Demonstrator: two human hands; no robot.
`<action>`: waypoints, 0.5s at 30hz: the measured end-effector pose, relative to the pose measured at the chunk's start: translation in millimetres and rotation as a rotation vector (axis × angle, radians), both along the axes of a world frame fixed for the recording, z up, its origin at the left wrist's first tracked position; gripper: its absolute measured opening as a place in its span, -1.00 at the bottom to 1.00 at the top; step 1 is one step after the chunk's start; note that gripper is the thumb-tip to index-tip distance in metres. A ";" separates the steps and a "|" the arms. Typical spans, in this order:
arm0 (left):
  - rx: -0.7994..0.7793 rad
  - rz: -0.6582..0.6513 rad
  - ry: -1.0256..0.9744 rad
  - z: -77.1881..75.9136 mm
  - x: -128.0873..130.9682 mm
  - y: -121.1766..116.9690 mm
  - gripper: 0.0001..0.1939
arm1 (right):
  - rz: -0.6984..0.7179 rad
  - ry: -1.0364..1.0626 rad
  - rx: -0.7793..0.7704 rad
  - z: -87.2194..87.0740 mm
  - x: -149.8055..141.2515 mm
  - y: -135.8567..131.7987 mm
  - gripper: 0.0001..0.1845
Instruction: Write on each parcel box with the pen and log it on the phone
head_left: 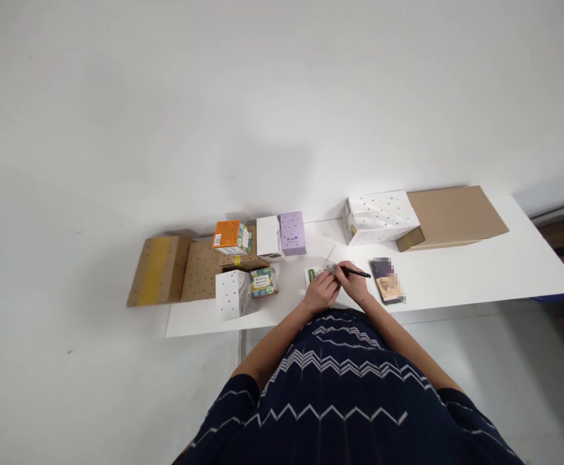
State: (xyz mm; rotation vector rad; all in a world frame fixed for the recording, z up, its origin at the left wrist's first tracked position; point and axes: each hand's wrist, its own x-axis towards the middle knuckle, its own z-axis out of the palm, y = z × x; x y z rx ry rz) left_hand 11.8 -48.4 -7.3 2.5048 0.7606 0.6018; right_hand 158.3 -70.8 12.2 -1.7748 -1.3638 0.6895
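My right hand [353, 283] is closed around a black pen [360, 273]. The pen slants, with its dark end out to the right. Beneath both hands lies a white item with green print [311, 275]; most of it is covered, so I cannot make out its kind. My left hand [321, 291] has its fingers curled together on that item, close against the right hand. To the right of my hands a spiral notebook [384, 284] with a dark and tan cover lies on the white table [282, 300].
Left on the table are brown cartons [165, 268], an orange box [227, 236], a purple box [292, 232], a white box [268, 236], an open white box [228, 294] and a green-blue box [263, 282]. Back right sit a dotted white box [383, 213] and a large brown carton [456, 213].
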 end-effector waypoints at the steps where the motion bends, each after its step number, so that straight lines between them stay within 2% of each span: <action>1: -0.009 0.001 -0.009 -0.2 0.0 0.0 -0.69 | 0.000 0.020 0.004 -0.5 -0.1 0.3 -0.78; 4: -0.033 0.002 -0.031 -0.6 -0.3 0.3 -0.71 | -0.080 0.145 0.042 -2.5 0.0 0.8 -0.79; 9: -0.035 -0.010 -0.057 -0.7 -1.2 0.9 -0.74 | -0.352 0.401 0.028 -0.7 13.1 -1.7 -0.72; 12: -0.051 -0.009 -0.080 -1.3 -1.7 0.6 -0.75 | -0.422 0.354 -0.021 -1.7 34.0 -4.9 -0.72; 15: -0.034 -0.011 -0.043 -1.0 -1.6 0.4 -0.74 | -0.369 0.110 -0.281 -12.6 55.3 -9.0 -0.72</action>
